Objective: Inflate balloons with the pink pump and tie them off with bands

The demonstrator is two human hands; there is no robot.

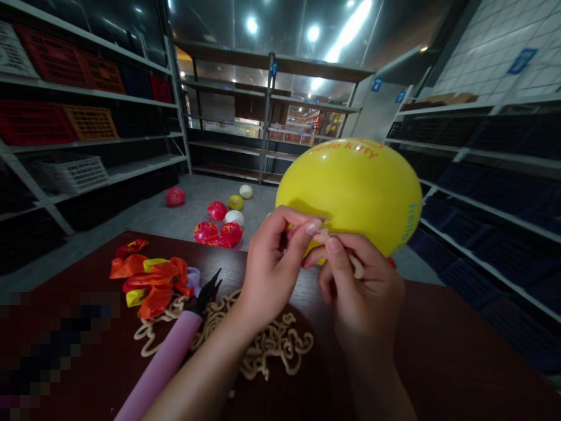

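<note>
A big inflated yellow balloon [346, 187] with printed lettering is right behind my hands, above the table. My left hand [278, 257] is closed in a pinch near its lower side, where the neck seems to be; the fingers cover that spot. Between both sets of fingertips shows a short bit of beige cord [323, 235]. My right hand [362, 280] is closed on this cord, and a loop of it comes out below the fingers. On the table under my wrists lies a tangled heap of similar beige cord [280, 345].
A pink hand pump [170, 356] with a black nozzle lies left of my forearm on the dark table [438, 351]. Uninflated orange, red and yellow balloons [153, 278] are piled behind it. Several inflated balloons [217, 210] rest on the floor. Shelves with crates [90, 123] line the sides.
</note>
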